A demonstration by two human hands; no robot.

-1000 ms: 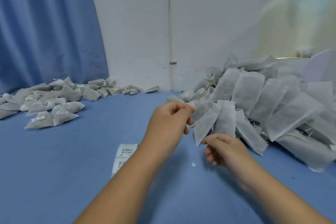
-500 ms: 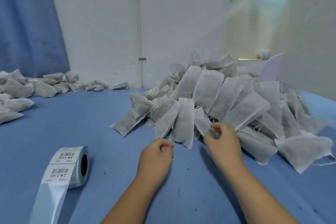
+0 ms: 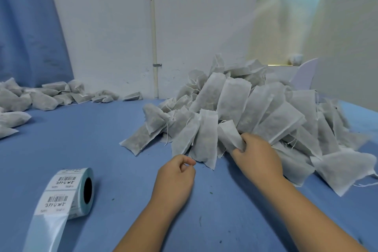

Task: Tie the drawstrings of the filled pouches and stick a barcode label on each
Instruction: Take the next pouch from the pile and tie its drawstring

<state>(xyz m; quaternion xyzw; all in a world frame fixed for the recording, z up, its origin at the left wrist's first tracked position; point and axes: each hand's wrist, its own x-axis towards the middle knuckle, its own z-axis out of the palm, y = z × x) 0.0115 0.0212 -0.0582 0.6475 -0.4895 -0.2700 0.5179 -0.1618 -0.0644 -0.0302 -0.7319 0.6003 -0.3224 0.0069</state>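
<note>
A big heap of grey filled pouches [image 3: 266, 108] with loose drawstrings lies on the blue table at centre right. My right hand [image 3: 255, 153] grips one pouch [image 3: 230, 135] at the heap's front edge, fingers curled round its lower end. My left hand [image 3: 176, 176] hovers just left of it above the table, fingers curled with thumb against forefinger, holding nothing that I can see. A roll of barcode labels [image 3: 67, 188] stands at the lower left, its backing strip trailing toward me.
A second spread of grey pouches [image 3: 47, 96] lies along the far left by the blue curtain [image 3: 26, 26]. White wall panels [image 3: 153, 26] close the back. Blue table surface [image 3: 214, 210] lies between my arms.
The view swung right, bringing the label roll and heap closer. My right hand reached into the heap's front and closed round a pouch. My left hand dropped toward the table.
</note>
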